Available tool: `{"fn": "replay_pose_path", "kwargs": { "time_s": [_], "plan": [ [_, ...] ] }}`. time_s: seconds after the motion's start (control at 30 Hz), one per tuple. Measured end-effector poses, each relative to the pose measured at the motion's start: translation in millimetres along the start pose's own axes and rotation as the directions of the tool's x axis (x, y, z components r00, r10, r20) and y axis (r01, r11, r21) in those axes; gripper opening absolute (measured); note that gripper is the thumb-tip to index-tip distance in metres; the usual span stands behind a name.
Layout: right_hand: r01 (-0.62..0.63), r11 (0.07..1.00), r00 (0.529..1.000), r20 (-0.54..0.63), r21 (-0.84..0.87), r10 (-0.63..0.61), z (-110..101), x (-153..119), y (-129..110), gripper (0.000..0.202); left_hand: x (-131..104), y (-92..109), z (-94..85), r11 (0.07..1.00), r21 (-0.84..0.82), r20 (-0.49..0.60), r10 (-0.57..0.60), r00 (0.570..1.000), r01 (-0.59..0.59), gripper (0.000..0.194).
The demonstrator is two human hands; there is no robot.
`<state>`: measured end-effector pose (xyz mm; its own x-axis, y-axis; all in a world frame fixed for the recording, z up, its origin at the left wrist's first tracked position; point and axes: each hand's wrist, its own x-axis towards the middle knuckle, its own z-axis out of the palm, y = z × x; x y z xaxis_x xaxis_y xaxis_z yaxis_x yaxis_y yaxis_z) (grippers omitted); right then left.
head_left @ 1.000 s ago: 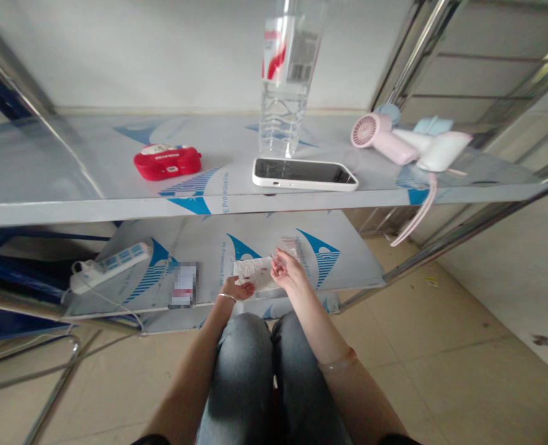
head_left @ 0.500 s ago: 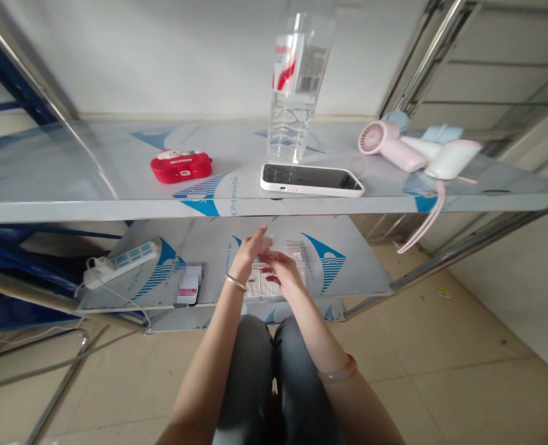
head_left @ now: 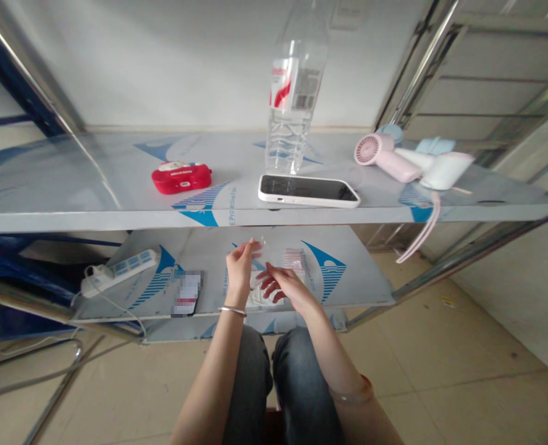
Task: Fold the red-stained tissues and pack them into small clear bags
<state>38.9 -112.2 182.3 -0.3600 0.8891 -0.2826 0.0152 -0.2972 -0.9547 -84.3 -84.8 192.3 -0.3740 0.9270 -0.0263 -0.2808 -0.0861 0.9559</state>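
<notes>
My left hand (head_left: 241,264), with a silver bangle at its wrist, is pinched closed on something small and clear that I cannot make out. To its right, my right hand (head_left: 285,285) has its fingers spread and slightly curled, and nothing shows between them. Both hands hover over the lower shelf. Beneath them lies a bundle of thin white strands (head_left: 257,295), partly hidden by the right hand. Just behind the right hand is a small clear pack of pinkish sticks (head_left: 295,261).
The upper shelf (head_left: 92,213) holds a red case (head_left: 181,178), a water bottle (head_left: 288,139), a white-cased phone (head_left: 308,190) and handheld fans (head_left: 387,159). On the lower shelf, a power strip (head_left: 120,272) and another phone (head_left: 187,293) lie at the left.
The hands have moved apart, the left one a little to the left. My right hand has dropped slightly and its fingers are more spread. The whole view has shifted slightly downward in the picture.
</notes>
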Motion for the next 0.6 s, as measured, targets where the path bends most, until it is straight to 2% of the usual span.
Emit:
{"fn": "replay_pose_path", "kwargs": {
  "time_s": [0.13,0.23,0.33,0.43,0.53,0.6],
  "plan": [
    [0.006,0.999,1.0,0.011,-0.054,-0.006,4,3,2,0.054,0,-1,-0.2,0.999,-0.025,-0.074,0.027,0.997,-0.029,0.043],
    [0.076,0.995,0.996,-0.035,-0.062,-0.079,3,7,6,0.056,-2,-1,-2.2,1.0,0.011,-0.07,0.005,0.998,-0.004,0.045],
    [0.193,0.981,0.961,-0.198,-0.026,-0.194,0,11,9,0.056,-8,0,-3.3,0.99,0.13,0.014,-0.054,0.998,0.052,0.048],
    [0.253,0.967,0.913,-0.328,-0.01,-0.242,-1,13,8,0.058,-18,-1,-1.4,0.97,0.236,0.167,-0.093,0.982,0.052,0.048],
    [0.251,0.968,0.901,-0.363,-0.009,-0.237,0,12,5,0.054,-21,-6,0.7,0.966,0.254,0.294,-0.026,0.956,-0.052,0.042],
    [0.245,0.969,0.897,-0.378,-0.008,-0.23,1,11,3,0.049,-18,-11,-0.2,0.951,0.267,0.304,0.068,0.95,-0.153,0.039]
  ]
}}
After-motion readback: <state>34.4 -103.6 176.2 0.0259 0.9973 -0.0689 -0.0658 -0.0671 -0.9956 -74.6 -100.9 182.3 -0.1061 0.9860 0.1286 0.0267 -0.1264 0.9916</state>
